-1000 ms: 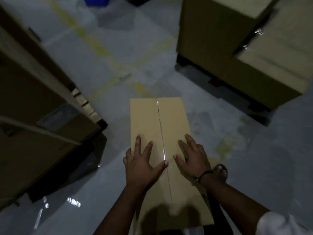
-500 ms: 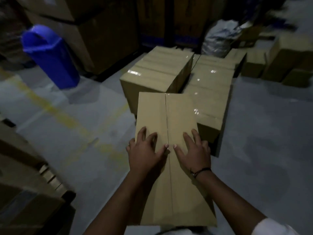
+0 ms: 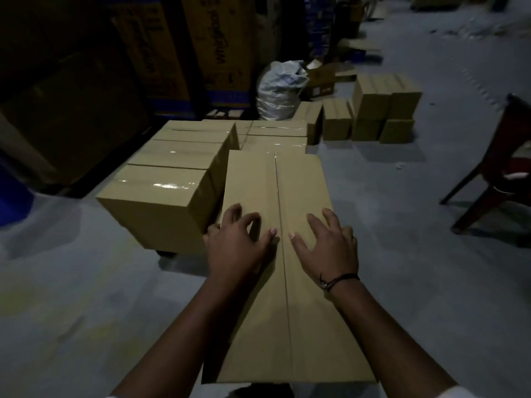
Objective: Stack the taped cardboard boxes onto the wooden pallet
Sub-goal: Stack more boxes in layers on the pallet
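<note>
- A long cardboard box is shown nearest the viewer, lengthwise, with a seam running down the middle of its top.
- The left hand and right hand are laid on the box top, one on each side of the seam. The fingers are spread and rest on the cardboard, with nothing pinched.
- A dark wristband is worn on the right wrist.
- Grey floor is seen on both sides of the box.
- A stack of taped boxes stands just left of the box and beyond its far end. Whether the box touches it cannot be told.
- A dark chair stands well to the right of the box.
- Beyond the box are a white sack and smaller boxes.
- Tall printed cartons stand far beyond the box, to its left.
</note>
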A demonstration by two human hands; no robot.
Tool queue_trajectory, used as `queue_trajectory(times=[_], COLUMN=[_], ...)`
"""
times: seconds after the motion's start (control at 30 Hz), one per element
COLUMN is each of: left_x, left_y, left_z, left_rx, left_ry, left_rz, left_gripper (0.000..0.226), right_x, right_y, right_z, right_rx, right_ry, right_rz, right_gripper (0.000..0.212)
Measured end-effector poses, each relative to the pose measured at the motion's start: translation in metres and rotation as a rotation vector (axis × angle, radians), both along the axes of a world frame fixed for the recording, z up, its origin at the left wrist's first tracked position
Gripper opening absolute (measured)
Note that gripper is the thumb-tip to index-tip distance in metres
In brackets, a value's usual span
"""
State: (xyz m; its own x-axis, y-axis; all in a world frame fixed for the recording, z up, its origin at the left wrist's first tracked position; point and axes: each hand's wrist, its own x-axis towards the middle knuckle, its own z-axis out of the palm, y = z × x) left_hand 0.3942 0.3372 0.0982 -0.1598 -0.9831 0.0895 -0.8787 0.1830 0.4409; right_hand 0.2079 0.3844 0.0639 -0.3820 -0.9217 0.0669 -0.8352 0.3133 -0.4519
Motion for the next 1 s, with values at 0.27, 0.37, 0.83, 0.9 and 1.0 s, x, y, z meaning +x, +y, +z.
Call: queue_trajectory(times=[0.27, 0.37, 0.83, 0.9, 1.0], left_x=[-0.106, -0.149, -0.334, -0.356, -0.391], left_y=[-0.110, -0.167, -0.417, -0.454, -0.512], left_z=[-0.033, -0.052, -0.058, -0.062, -0.065], left_rx=[0.005, 0.021, 0.048, 0.043, 0.016], left_ry=[0.037, 0.029, -0.035, -0.072, -0.111], left_rz=[-0.007, 0.015, 0.026, 0.039, 0.063], left_gripper=[0.049, 0.047, 0.056, 0.059, 0.062], right_x=[-0.111, -0.153, -0.343, -0.368, -0.404], right_y=[-0.111, -0.170, -0.425, -0.467, -0.538], right_z=[-0.022, -0.033, -0.028, -0.034, -0.042], right_rx=[0.093, 0.137, 0.150, 0.146, 0.119], right_ry=[0.033, 0.044, 0.036, 0.028, 0.014], right_rz=[-0.020, 0.007, 0.062, 0.087, 0.141], right_gripper=[0.072, 0.074, 0.074, 0.074, 0.073])
